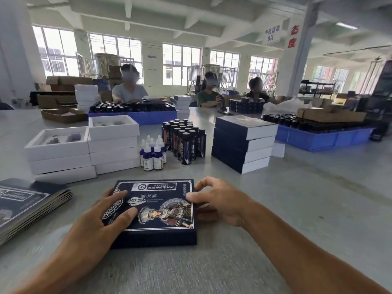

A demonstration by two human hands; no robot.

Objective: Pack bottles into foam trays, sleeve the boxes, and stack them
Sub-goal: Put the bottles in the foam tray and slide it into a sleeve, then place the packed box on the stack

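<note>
Since the sleeved box [156, 211] sits flat near the desk's [297, 209] front edge, right between both hands, the next move pretty much comes down to where the finished stack [244, 143] is: up and to the right of the box, toward the desk's middle, well apart from it. So the right hand [218, 202] is the nearer one for a lift over there. The box's long axis runs roughly front to back, tilted a bit, with the far end leaning right.

Grip-wise, the left hand [108, 215] lies flat on the lid's left half, fingers straight and spread, pressing down rather than clamping. The right hand is at the box's right edge, thumb on top near the far right corner, fingers curled down the side. I think it's pinching that edge, but the underside is hidden, so can't swear to it.

Flat sleeves [27, 204] are piled at the left edge, white trays [84, 147] behind them, and bottles [182, 141] stand in the middle.
</note>
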